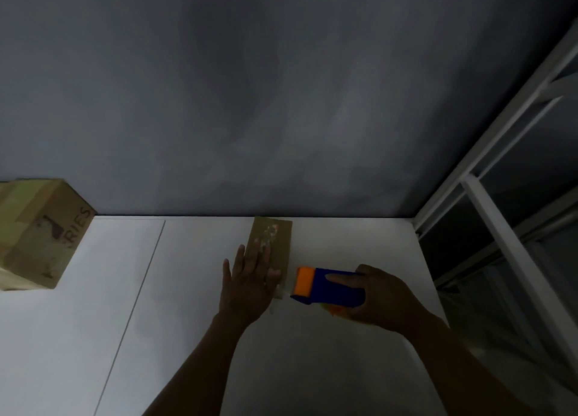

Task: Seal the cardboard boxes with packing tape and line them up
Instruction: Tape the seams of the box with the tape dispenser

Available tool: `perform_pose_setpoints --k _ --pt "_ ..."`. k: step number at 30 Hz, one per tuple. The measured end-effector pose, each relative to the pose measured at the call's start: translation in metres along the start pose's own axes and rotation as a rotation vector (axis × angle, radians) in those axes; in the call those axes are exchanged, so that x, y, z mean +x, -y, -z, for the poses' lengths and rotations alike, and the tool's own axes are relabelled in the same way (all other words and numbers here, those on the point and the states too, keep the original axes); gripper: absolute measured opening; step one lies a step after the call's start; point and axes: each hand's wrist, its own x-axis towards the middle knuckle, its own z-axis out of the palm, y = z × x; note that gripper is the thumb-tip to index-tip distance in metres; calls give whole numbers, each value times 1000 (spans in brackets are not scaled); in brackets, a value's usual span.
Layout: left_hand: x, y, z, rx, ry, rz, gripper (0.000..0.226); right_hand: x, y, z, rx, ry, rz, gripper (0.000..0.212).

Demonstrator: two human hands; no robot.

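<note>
Partly the left hand (247,282) covers the flat box (281,245).

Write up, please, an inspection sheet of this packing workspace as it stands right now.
Surface: white table, with a thin seam running front to back on its left part.
Job's things: small cardboard box near the back edge; larger cardboard box at far left, with pale strips on top that look like tape; blue and orange tape dispenser beside the small box.
Clutter: nothing seen.
Hands: left hand flat on the small box, fingers straight; right hand grips the tape dispenser.
Cables: nothing seen.
Surroundings: grey wall behind; white window frame at right; dim light.
</note>
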Motion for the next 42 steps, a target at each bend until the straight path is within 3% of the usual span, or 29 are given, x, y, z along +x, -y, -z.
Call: perform_pose_setpoints --k 10,14,21,29,37,42 --pt "0 3 -2 -23 -21 -20 87 -10 -4 4 14 8 11 72" --pt "1 0 1 -12 8 2 99 -8 -6 0 -13 22 -7 72" --pt "1 -3 -1 11 14 12 95 -2 15 -7 -99 -32 -35 69" --pt "-1 -6 4 -1 28 -1 105 15 45 -20 -70 -141 -15 59" --pt "1 -7 3 3 33 10 104 20 64 -17 -45 -36 -61 58" --pt "-2 -6 3 -9 29 13 98 18 52 -23 -267 165 -113 49"
